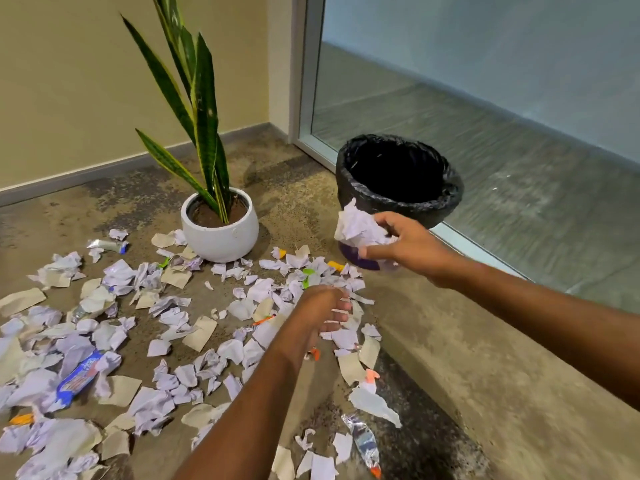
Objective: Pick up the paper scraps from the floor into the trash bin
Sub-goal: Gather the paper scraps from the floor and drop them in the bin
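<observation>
Several torn white and beige paper scraps (173,320) lie scattered over the concrete floor, mixed with wrappers. The trash bin (450,199), lined with a black bag, stands at the back right by the glass. My right hand (405,244) is raised just in front of the bin's near rim, shut on a crumpled wad of white paper (356,226). My left hand (325,313) hangs low over the scraps in the middle, blurred, fingers curled down among the paper; whether it grips anything I cannot tell.
A white pot with a tall snake plant (220,226) stands left of the bin. A blue wrapper (79,375) and a clear plastic wrapper (363,441) lie among the scraps. A glass panel (485,81) runs along the right; a beige wall (69,81) is behind.
</observation>
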